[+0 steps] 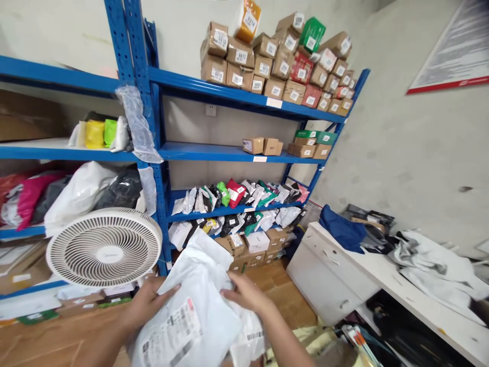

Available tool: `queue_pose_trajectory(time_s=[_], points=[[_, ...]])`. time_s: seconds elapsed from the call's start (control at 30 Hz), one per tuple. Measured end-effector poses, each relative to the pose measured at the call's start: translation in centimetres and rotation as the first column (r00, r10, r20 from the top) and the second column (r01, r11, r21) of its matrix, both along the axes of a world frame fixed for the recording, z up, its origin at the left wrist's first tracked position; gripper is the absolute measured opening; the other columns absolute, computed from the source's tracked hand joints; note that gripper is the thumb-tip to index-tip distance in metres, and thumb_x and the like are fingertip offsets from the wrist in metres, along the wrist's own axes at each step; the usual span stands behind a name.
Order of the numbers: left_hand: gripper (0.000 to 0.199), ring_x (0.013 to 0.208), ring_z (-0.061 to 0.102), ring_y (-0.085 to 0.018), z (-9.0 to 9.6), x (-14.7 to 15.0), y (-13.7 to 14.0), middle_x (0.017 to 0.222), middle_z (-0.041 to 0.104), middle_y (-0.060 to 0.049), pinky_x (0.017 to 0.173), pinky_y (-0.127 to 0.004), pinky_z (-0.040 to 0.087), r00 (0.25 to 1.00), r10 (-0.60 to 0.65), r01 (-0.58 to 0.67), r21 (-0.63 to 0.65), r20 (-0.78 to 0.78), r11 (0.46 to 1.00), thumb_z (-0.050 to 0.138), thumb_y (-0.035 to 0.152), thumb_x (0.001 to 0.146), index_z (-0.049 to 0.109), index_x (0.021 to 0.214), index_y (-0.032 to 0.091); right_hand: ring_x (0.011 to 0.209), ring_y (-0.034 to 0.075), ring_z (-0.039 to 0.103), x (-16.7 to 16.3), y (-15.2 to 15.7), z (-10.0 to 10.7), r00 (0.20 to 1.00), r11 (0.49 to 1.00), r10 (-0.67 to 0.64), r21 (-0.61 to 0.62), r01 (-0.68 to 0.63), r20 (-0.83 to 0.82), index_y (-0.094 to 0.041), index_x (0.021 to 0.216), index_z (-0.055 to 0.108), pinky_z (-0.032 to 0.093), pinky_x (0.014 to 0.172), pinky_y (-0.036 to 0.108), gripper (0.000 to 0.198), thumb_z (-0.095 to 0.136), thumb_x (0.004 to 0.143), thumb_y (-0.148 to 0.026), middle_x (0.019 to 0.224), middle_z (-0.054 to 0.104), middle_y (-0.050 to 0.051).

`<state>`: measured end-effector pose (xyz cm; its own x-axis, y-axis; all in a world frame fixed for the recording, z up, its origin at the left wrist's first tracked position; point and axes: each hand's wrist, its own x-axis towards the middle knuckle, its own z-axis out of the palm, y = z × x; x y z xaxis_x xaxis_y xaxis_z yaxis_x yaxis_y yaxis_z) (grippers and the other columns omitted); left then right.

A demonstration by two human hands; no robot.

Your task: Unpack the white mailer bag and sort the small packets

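Observation:
I hold a white plastic mailer bag (198, 306) with a printed shipping label (171, 334) low in front of me. My left hand (147, 302) grips its left edge, fingers curled over the plastic. My right hand (246, 293) grips the right side, thumb on top. A second white parcel with a barcode (250, 336) sits partly under the first, below my right hand.
Blue metal shelving (229, 94) stands ahead, stacked with brown labelled boxes (275, 66) on top and bagged parcels (237, 196) lower down. A white round fan (105, 248) sits at left. A white desk (344, 265) with cloths lies at right. The floor is wooden (278, 285).

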<state>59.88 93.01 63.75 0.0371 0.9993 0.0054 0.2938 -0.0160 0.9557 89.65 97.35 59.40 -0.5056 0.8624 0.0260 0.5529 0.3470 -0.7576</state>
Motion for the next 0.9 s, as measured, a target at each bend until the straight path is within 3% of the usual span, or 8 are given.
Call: queue_pose_trajectory(time_s=[0.13,0.23,0.33,0.47,0.6,0.77,0.83,0.9], points=[[0.041,0.059,0.051,-0.017,-0.1,-1.9,-1.0,0.057,0.06,-0.001,0.062,-0.026,0.043,0.961,-0.099,0.13,0.108,-0.258,0.986,0.068,0.051,0.074,0.06,0.05,0.019,0.07,0.017,0.046,-3.3,-0.2,-0.5,0.999,0.999,0.039,0.032,-0.039,-0.003,-0.018,0.076,0.055,0.029,0.063,0.027,0.016,0.062,0.074,-0.032,0.071,0.052,0.001],[0.043,0.062,0.055,-0.02,-0.2,-3.3,-1.9,0.06,0.062,-0.002,0.064,-0.028,0.047,0.967,-0.046,0.07,0.085,-0.252,0.994,0.063,0.056,0.076,0.059,0.052,0.02,0.073,0.018,0.051,-5.1,-0.8,-0.4,0.991,0.993,0.113,-0.007,-0.114,-0.069,-0.018,0.084,0.06,0.035,0.063,0.026,0.016,0.059,0.072,-0.029,0.077,0.06,0.002],[0.044,0.08,0.062,-0.026,-0.5,-4.5,-2.9,0.075,0.069,-0.005,0.074,-0.032,0.051,0.977,-0.005,0.014,0.04,-0.212,0.999,0.057,0.062,0.078,0.061,0.061,0.021,0.079,0.018,0.053,-6.6,-2.0,0.0,0.95,0.97,0.221,-0.054,-0.238,-0.218,-0.019,0.08,0.06,0.042,0.072,0.027,0.014,0.055,0.072,-0.028,0.08,0.062,0.001],[0.051,0.093,0.064,-0.032,-1.0,-5.1,-3.9,0.083,0.072,-0.008,0.084,-0.037,0.052,0.985,0.056,-0.063,-0.037,-0.163,0.997,0.053,0.071,0.074,0.064,0.068,0.021,0.066,0.013,0.04,-7.8,-3.2,0.7,0.875,0.931,0.277,-0.115,-0.347,-0.396,-0.018,0.064,0.048,0.037,0.064,0.026,0.022,0.053,0.075,-0.036,0.065,0.045,-0.003],[0.062,0.103,0.064,-0.036,-1.8,-4.5,-4.1,0.095,0.074,-0.012,0.091,-0.042,0.052,0.984,0.168,-0.175,-0.156,-0.052,0.972,0.053,0.076,0.069,0.066,0.087,0.018,0.062,0.011,0.03,-6.9,-2.9,1.8,0.887,0.937,0.244,-0.142,-0.32,-0.391,-0.019,0.059,0.038,0.028,0.056,0.024,0.047,0.057,0.079,-0.058,0.062,0.03,-0.004],[0.07,0.111,0.064,-0.034,-2.2,-2.7,-4.1,0.112,0.074,-0.014,0.102,-0.043,0.048,0.983,0.18,-0.169,-0.222,0.027,0.96,0.061,0.073,0.063,0.069,0.103,0.016,0.057,0.008,0.026,-3.2,-2.7,4.1,0.943,0.957,0.18,-0.17,-0.233,-0.28,-0.019,0.058,0.034,0.021,0.05,0.023,0.061,0.053,0.077,-0.074,0.06,0.026,-0.005],[0.069,0.105,0.066,-0.035,-2.0,-2.0,-4.5,0.106,0.076,-0.012,0.098,-0.043,0.051,0.986,0.166,-0.156,-0.223,0.023,0.962,0.065,0.073,0.056,0.073,0.095,0.017,0.054,0.008,0.027,-1.8,-3.9,5.4,0.962,0.969,0.202,-0.104,-0.223,-0.184,-0.019,0.057,0.034,0.021,0.049,0.023,0.061,0.05,0.081,-0.073,0.057,0.027,-0.006],[0.063,0.091,0.068,-0.035,-1.7,-1.5,-5.1,0.09,0.077,-0.011,0.087,-0.044,0.056,0.99,0.132,-0.119,-0.207,0.053,0.971,0.068,0.074,0.049,0.076,0.079,0.019,0.052,0.008,0.032,-1.1,-5.9,6.9,0.966,0.96,0.25,0.145,-0.239,-0.062,-0.018,0.058,0.037,0.025,0.05,0.024,0.056,0.042,0.092,-0.063,0.055,0.032,-0.005]])
